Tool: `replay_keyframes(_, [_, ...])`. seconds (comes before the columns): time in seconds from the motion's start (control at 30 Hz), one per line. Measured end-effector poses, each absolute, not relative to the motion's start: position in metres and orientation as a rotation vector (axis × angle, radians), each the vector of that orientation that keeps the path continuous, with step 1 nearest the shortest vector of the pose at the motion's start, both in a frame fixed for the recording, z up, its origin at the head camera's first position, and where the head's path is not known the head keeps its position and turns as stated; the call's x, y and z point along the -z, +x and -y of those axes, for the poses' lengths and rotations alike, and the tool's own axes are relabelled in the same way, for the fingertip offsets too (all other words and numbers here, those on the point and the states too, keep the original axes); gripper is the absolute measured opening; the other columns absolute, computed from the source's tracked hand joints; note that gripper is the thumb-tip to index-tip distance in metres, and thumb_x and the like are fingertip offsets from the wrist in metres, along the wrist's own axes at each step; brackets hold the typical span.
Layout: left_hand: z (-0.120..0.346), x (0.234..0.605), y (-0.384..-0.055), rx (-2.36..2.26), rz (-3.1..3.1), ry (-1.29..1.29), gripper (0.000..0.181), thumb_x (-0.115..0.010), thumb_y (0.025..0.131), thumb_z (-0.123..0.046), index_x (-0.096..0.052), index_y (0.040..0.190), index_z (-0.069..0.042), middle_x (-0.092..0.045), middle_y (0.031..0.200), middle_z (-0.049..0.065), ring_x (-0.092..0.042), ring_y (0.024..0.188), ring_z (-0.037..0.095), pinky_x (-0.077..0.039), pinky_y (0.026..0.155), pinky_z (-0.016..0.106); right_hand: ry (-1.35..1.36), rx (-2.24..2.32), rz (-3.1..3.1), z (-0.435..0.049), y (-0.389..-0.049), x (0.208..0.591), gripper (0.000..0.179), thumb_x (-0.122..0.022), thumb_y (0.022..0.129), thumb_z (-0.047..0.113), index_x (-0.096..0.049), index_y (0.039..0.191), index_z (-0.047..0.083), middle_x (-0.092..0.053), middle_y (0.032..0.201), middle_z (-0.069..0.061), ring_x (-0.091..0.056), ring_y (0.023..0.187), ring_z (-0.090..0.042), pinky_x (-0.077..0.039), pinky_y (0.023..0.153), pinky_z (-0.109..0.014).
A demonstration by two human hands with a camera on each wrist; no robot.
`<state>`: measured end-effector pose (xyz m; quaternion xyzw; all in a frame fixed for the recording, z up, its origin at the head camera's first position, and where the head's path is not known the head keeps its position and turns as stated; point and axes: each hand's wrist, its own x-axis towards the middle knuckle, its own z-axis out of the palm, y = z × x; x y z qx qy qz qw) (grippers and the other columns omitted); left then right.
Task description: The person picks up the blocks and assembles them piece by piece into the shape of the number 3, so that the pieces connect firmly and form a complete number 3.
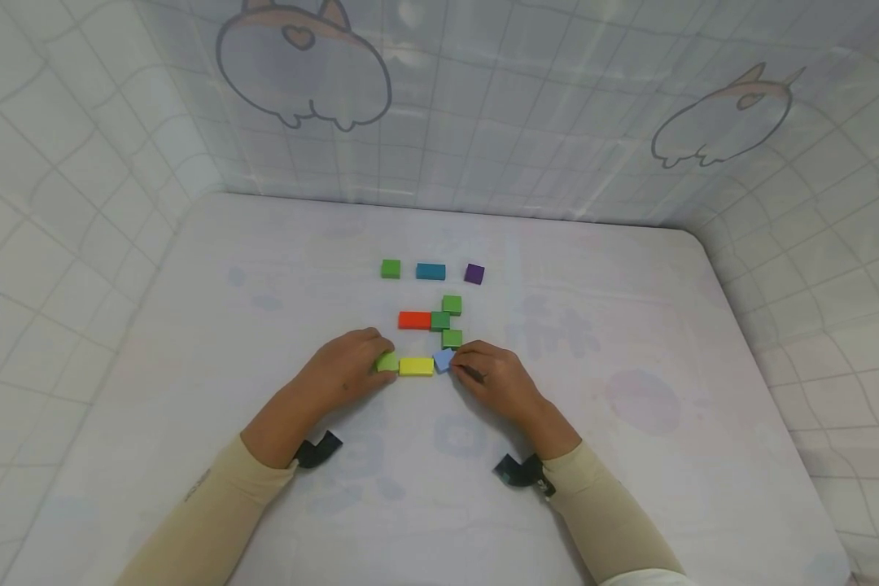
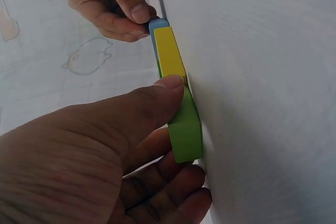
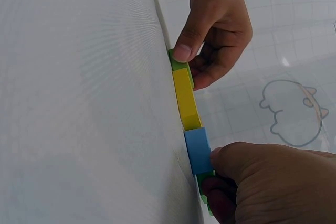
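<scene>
My left hand (image 1: 347, 370) pinches a light green block (image 2: 186, 129) between thumb and fingers at the left end of a short row. Beside it lies a yellow rectangular block (image 1: 416, 367), its end meeting the green one. At the row's right end sits a light blue block (image 3: 198, 150), turned slightly askew in the head view. The thumb and fingers of my right hand (image 1: 501, 381) pinch its right side. Just beyond the row are a green block (image 1: 452, 338), a darker green block (image 1: 440, 321), a red rectangular block (image 1: 414, 320) and another green block (image 1: 452, 304).
Farther back stand a green block (image 1: 391, 268), a teal rectangular block (image 1: 430, 271) and a purple block (image 1: 474, 273), spaced apart. The white tabletop (image 1: 593, 325) carries faint prints. Pale grid-patterned curtains (image 1: 498, 106) enclose its back and sides.
</scene>
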<state>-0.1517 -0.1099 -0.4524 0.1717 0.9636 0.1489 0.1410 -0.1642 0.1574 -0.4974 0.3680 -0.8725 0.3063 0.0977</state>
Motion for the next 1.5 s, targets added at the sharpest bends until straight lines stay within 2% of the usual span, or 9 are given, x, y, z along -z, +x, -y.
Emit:
replay_keyframes(0.73, [0.115,0.457,-0.156,-0.497,-2.763,0.456,0.056,-0.074,0.088,-0.042,-0.062,0.133,-0.012,-0.062,0.129,0.007,-0.056,0.121,0.026,-0.05,0.103,0.046,1.087,-0.94,2.529,-0.158,-0.167,0.498,0.013,-0.077,0.086,0.007,-0.078,0.098,0.006,-0.073,0.101,-0.002,-0.069,0.095,-0.013,-0.056,0.089,-0.026])
replay_keyframes(0.87, [0.12,0.457,-0.16,-0.636,-2.712,0.362,0.053,-0.071,0.09,-0.043,-0.061,0.134,-0.014,-0.063,0.125,0.004,-0.056,0.117,0.024,-0.05,0.102,0.047,1.05,-0.983,2.509,-0.161,-0.169,0.497,0.011,-0.077,0.086,0.006,-0.078,0.097,0.005,-0.073,0.1,-0.002,-0.069,0.094,-0.014,-0.057,0.088,-0.027])
replay_keyframes(1.0, [0.127,0.456,-0.171,-0.729,-2.696,0.3,0.051,-0.068,0.092,-0.042,-0.059,0.135,-0.017,-0.062,0.119,0.001,-0.055,0.111,0.022,-0.05,0.101,0.047,0.952,-1.016,2.527,-0.167,-0.176,0.492,0.01,-0.075,0.087,0.006,-0.076,0.097,0.005,-0.073,0.1,-0.003,-0.069,0.094,-0.015,-0.058,0.085,-0.029])
replay_keyframes(1.27, [0.137,0.457,-0.201,-0.767,-2.734,0.241,0.048,-0.063,0.096,-0.039,-0.056,0.136,-0.013,-0.06,0.129,0.006,-0.052,0.122,0.026,-0.046,0.106,0.049,0.763,-1.056,2.57,-0.179,-0.199,0.488,0.011,-0.072,0.089,0.005,-0.075,0.099,0.0,-0.073,0.101,-0.009,-0.069,0.092,-0.019,-0.059,0.083,-0.034])
replay_keyframes(1.5, [0.142,0.46,-0.219,-0.813,-2.744,0.186,0.05,-0.064,0.096,-0.039,-0.055,0.136,-0.011,-0.058,0.131,0.008,-0.051,0.123,0.027,-0.045,0.107,0.05,0.647,-1.057,2.598,-0.184,-0.219,0.493,0.017,-0.071,0.09,0.004,-0.073,0.106,-0.001,-0.071,0.106,-0.012,-0.069,0.096,-0.021,-0.058,0.086,-0.033])
